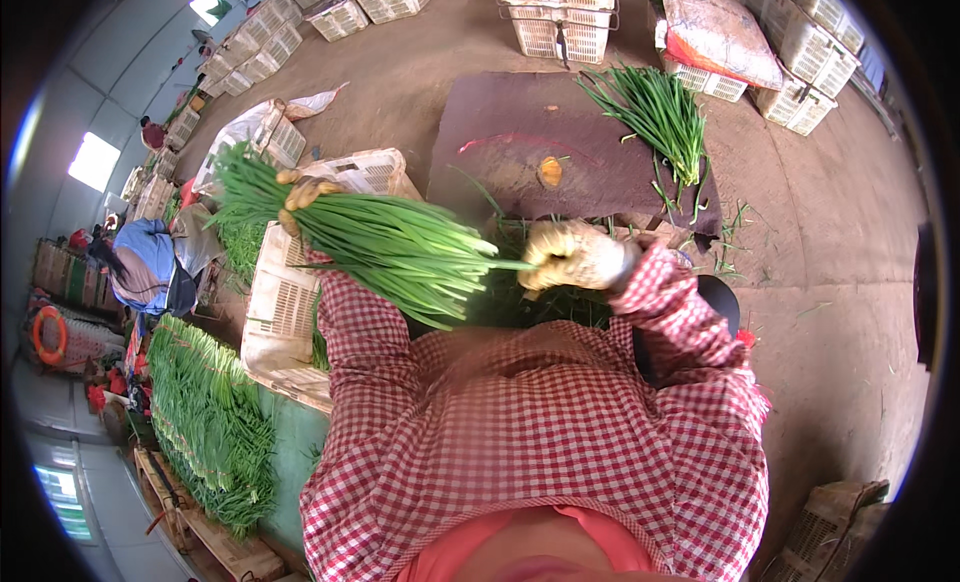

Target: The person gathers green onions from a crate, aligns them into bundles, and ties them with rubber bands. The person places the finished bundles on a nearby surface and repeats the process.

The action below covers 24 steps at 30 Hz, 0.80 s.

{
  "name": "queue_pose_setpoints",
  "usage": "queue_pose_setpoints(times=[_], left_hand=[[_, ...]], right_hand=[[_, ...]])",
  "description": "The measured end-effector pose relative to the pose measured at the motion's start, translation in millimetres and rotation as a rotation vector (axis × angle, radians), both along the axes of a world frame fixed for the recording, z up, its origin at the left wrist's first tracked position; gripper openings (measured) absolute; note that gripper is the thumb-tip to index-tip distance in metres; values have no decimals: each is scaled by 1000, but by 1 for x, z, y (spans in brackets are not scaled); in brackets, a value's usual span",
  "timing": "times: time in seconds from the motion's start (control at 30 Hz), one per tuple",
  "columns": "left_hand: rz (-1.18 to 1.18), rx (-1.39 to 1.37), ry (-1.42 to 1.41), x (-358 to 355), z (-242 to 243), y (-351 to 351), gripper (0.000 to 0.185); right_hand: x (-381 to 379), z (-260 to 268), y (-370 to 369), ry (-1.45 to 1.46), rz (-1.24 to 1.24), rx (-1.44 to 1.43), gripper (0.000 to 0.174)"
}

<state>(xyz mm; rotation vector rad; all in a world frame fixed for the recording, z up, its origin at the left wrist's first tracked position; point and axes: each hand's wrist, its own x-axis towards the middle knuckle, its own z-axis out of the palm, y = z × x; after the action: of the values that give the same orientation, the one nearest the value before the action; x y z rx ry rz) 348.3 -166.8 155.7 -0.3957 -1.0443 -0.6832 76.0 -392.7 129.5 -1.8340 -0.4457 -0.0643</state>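
Note:
My left hand (304, 195), in a soiled work glove, grips a large bunch of long green leafy stalks (397, 244), which look like garlic chives. Their pale cut ends point right, towards my other hand. My right hand (562, 259), in a pale, yellow-stained glove, has its fingers closed on the end of a stalk at the bunch's right side. Beyond my hands a dark mat (502, 109) lies on the floor. A smaller pile of the same stalks (660, 120) rests on its right part.
A white plastic crate (281, 312) stands at my left, near bundled greens (210, 424). A person in blue (142, 263) is bent over at the far left. Stacked crates (559, 26) stand beyond the mat, more (814, 56) at upper right. Leaf scraps litter the floor.

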Motion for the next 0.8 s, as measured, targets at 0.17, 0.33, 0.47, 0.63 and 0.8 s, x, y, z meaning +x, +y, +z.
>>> queue_pose_setpoints(times=[0.17, 0.33, 0.47, 0.63, 0.8], left_hand=[[-9, -5, 32, 11, 10, 27, 46], [4, 31, 50, -1, 8, -3, 43], [-139, 542, -99, -11, 14, -72, 39], [19, 1478, -325, -57, 24, -158, 47], [-52, 1601, -386, -78, 1, -214, 46]], right_hand=[[-20, -46, -42, 548, -31, -1316, 41], [4, -35, -34, 291, -94, -479, 101], [41, -36, 3, 177, 272, 310, 93], [63, -99, 25, 143, 207, 1328, 69], [53, -136, -4, -8, 130, 1490, 75]])
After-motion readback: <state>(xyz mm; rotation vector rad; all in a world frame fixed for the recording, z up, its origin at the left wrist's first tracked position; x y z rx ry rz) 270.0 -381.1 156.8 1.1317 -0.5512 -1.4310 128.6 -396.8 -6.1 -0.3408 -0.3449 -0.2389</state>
